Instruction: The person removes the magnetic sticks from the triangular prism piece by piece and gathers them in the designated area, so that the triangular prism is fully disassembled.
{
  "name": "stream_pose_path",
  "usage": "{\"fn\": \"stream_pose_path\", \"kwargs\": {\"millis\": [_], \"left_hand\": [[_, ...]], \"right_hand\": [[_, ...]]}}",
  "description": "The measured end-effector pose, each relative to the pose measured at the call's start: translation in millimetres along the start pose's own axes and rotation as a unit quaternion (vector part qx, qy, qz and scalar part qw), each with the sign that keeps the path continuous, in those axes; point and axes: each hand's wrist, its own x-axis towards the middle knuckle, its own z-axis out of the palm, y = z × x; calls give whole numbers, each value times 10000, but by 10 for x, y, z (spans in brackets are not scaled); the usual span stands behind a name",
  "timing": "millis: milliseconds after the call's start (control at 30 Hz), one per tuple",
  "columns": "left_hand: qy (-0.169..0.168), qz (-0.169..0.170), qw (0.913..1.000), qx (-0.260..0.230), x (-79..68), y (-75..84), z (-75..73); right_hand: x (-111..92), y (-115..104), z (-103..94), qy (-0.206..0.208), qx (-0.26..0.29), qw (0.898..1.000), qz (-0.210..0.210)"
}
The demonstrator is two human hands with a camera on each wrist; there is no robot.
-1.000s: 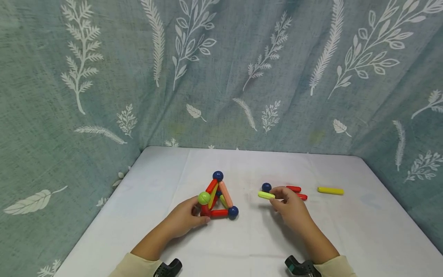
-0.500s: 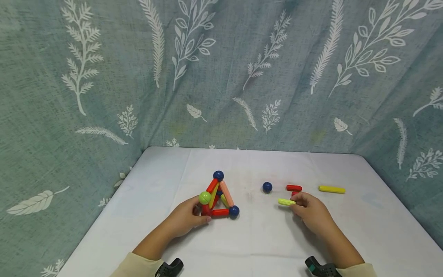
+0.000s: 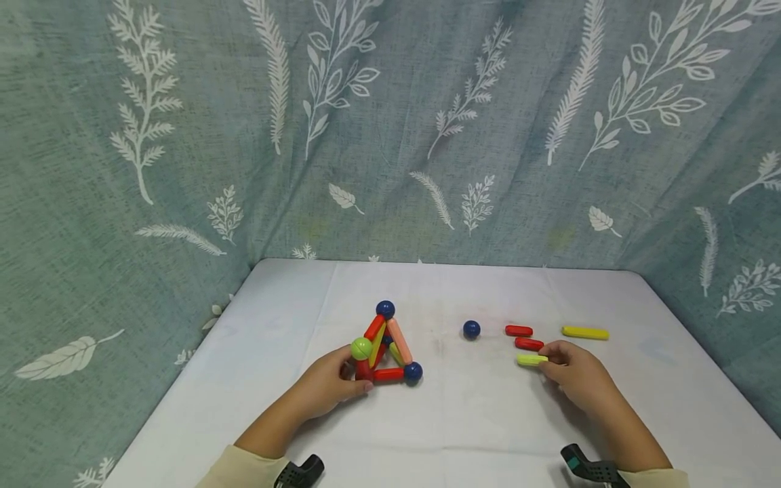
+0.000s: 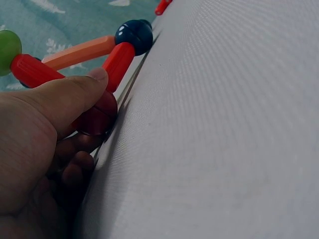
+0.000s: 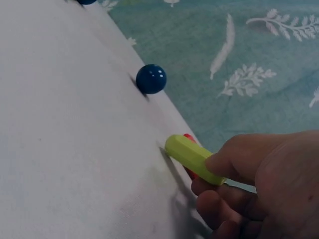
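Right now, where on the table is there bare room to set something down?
Nearer you, a wide bare patch lies between the left hand and right hand; another lies between the frame and loose blue ball. It's crowded by the right hand, with the lime stick, red sticks and yellow stick.

White-covered table (image 3: 464, 423), near edge running out of view. Rod-and-ball frame (image 3: 398, 340) stands left of centre; loose blue ball (image 3: 471, 330) sits between it and two short red rods (image 3: 528, 343). Longer yellow rod (image 3: 585, 333) lies closest to the right edge, toward the far right corner.
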Motion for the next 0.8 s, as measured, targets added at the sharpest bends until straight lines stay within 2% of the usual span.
{"fn": "stream_pose_path", "kwargs": {"millis": [400, 800], "left_hand": [[-37, 11, 10000, -14, 20, -2, -5], [-23, -65, 10000, 26, 27, 16, 3]], "right_hand": [[65, 94, -13, 248, -286, 9993, 32], [71, 19, 48, 199, -597, 9979, -128]]}}
